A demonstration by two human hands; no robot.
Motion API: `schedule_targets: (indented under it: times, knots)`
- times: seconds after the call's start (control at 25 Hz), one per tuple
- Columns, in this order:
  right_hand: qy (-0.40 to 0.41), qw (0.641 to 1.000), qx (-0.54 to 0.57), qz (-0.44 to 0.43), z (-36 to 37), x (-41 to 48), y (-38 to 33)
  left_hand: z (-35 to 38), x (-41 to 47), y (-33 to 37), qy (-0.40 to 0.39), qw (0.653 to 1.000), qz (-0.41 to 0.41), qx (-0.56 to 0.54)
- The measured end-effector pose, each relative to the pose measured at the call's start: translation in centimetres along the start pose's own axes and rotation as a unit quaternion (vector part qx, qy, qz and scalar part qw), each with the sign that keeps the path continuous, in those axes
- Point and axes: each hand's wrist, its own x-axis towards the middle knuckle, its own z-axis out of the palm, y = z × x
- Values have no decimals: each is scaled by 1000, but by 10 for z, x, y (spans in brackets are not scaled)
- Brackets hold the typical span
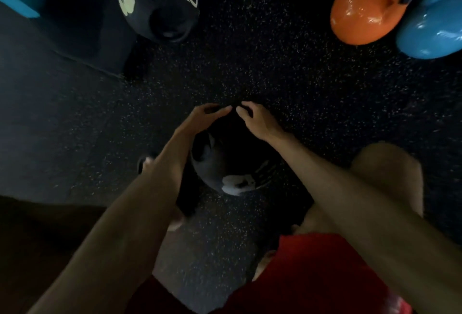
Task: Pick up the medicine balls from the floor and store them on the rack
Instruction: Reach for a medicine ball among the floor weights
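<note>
Speckled floor [262, 69]; hands [232, 116] cup black medicine ball [225, 161].

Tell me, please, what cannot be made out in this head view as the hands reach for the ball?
- Near medicine ball: its marking is dark and blurred, so its weight is unreadable.
- Left hand and right hand: grip contact unclear in shadow.
- Blue kettlebell: cut off by the right edge.
- Rack: outside the frame.

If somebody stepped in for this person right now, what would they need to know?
Left hand: curved over the near black medicine ball, fingers open; grip unclear.
Right hand: reaching over the same ball's far side, open.
That ball looks still down at floor level. The 7KG medicine ball lies farther off, untouched.
Done: nothing visibly stored; no rack in view.
Left: lift and rack both balls.
</note>
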Motion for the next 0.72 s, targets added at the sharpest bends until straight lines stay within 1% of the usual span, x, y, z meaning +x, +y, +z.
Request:
schedule_targets:
  times: [0.08,0.12,0.2,0.28,0.4,0.44,0.52,0.56,0.6,0.72]
  knots:
    - [32,999,-11,-38,2,-3,5,-10,28,16,32,999,-27,21]
    - [44,998,-9,-35,3,6,4,-16,46,21,40,997,-38,45]
    - [72,997,0,-6,-2,30,-9,-25,73,32,49,993,-31,100]
    - [73,996,9,43,-11,63,-29,-32,92,42,42,989,5,138]
    - [60,989,34,134,-30,112,-49,-33,98,55,-3,987,55,151]
    - [65,985,45,155,-36,127,-54,-34,100,59,-20,982,68,176]
    - [94,977,54,183,-47,151,-55,-40,106,64,-72,959,88,261]
    - [114,974,54,186,-51,159,-55,-45,110,66,-99,946,98,291]
    - [137,972,58,183,-54,165,-56,-50,114,70,-122,940,110,298]
    - [184,970,57,150,-59,166,-60,-66,138,90,-174,949,105,241]
